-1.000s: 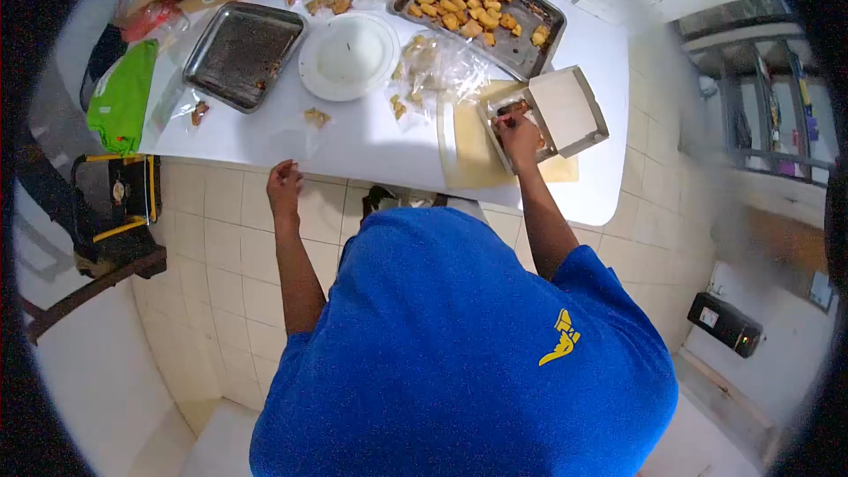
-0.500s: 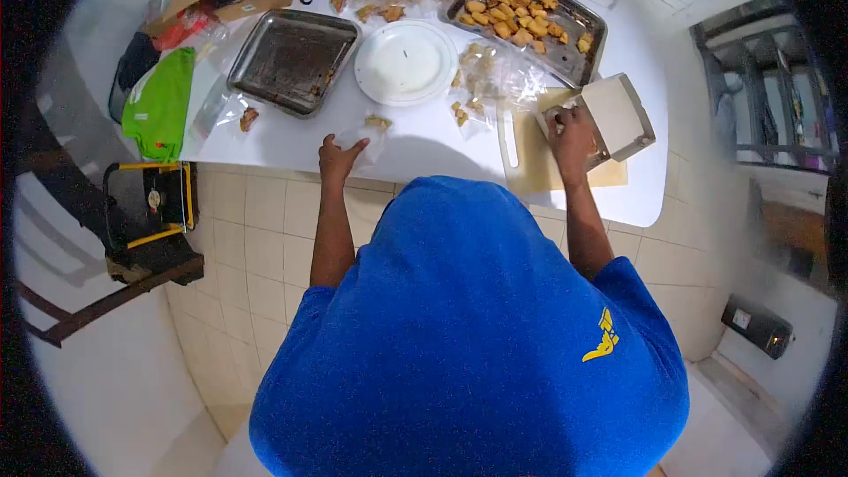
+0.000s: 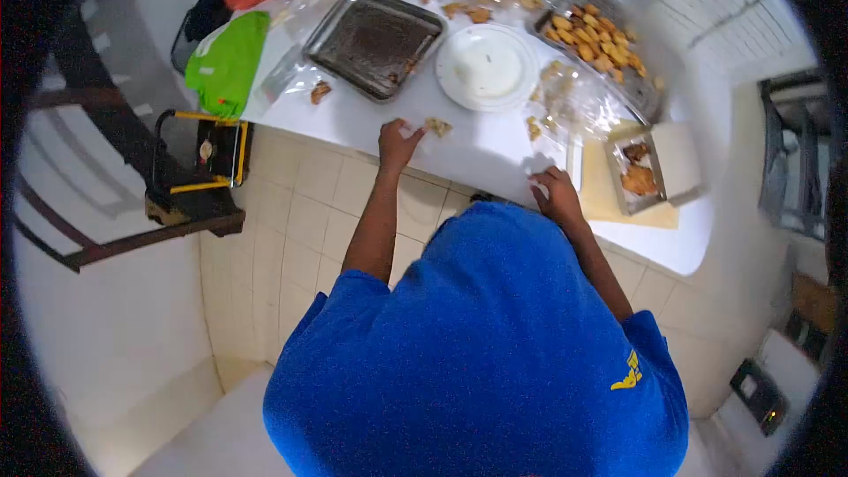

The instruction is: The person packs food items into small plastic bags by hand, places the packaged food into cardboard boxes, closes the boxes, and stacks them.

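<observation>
My left hand (image 3: 399,143) is at the table's front edge, thumb and fingers apart. Just right of its thumb lies a small clear plastic bag with yellowish food pieces (image 3: 438,127); whether the thumb touches the plastic is unclear. My right hand (image 3: 558,196) hovers by the front edge with its fingers loosely spread, and nothing shows in it. To its right, an open cardboard box (image 3: 678,163) holds browned pieces of food (image 3: 638,179). The box rests on a yellowish board (image 3: 609,203). A larger clear bag of food (image 3: 574,97) lies beyond my right hand.
A white plate (image 3: 488,67) sits mid-table, with a dark, nearly bare baking tray (image 3: 371,40) to its left. Another tray (image 3: 652,106) holds many golden pieces. More bagged food (image 3: 481,2) lies behind. A green bag (image 3: 228,66) hangs at the left edge.
My right hand has come out of the cardboard box and moved left to the table's front edge. The browned food inside the box now shows. The whole view has shifted and tilted.
</observation>
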Demonstrator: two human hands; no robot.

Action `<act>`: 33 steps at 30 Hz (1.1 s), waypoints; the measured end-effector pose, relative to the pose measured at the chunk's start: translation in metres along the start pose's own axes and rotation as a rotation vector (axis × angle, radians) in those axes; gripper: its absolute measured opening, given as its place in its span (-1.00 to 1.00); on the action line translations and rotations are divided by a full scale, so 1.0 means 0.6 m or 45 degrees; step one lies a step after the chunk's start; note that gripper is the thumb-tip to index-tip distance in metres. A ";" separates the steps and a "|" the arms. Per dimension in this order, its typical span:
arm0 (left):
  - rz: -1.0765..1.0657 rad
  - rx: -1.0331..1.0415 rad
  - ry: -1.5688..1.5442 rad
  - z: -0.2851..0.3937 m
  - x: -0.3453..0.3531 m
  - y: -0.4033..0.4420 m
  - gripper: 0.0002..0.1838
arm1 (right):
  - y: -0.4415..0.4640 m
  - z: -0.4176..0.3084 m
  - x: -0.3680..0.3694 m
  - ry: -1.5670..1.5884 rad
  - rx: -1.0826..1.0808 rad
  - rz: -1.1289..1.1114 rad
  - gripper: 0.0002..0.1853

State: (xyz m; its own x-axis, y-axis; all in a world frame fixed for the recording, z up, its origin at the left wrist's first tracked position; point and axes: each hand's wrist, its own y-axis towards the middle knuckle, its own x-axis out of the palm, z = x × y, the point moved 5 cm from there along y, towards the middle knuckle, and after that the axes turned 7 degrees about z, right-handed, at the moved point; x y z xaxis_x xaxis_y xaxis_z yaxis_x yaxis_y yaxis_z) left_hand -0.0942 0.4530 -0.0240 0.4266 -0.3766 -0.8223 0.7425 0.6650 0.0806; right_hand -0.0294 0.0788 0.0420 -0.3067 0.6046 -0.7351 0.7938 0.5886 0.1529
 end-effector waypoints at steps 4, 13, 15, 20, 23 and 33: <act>0.630 -0.318 -0.074 -0.132 -0.097 0.122 -0.56 | -0.037 0.011 0.001 0.004 0.041 -0.123 -0.78; 0.059 -0.680 -0.459 -0.317 -0.134 0.309 -0.71 | -0.141 -0.016 -0.014 0.075 0.541 -0.395 -0.87; 0.063 -0.492 -0.337 -0.444 -0.072 0.332 -0.74 | -0.161 -0.024 -0.008 0.197 0.566 -0.333 -0.87; 0.233 -0.495 -0.906 -0.387 -0.081 0.230 -0.74 | -0.100 0.004 0.041 -0.008 0.189 -0.477 -0.86; 0.011 -0.664 -0.844 -0.240 -0.132 0.133 -0.70 | -0.037 -0.009 0.045 0.284 0.257 -0.301 -0.83; -0.758 -0.363 -0.934 0.261 -0.124 -0.151 -0.73 | 0.109 -0.167 0.010 1.237 0.713 -0.502 -0.57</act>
State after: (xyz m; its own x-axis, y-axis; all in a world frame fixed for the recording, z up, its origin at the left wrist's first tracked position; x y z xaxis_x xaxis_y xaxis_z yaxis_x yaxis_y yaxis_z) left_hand -0.1120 0.3197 0.1180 0.3097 -0.9428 -0.1236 0.8287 0.3314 -0.4511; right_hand -0.0322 0.1747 0.1137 -0.6596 0.7300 0.1792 0.6001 0.6549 -0.4592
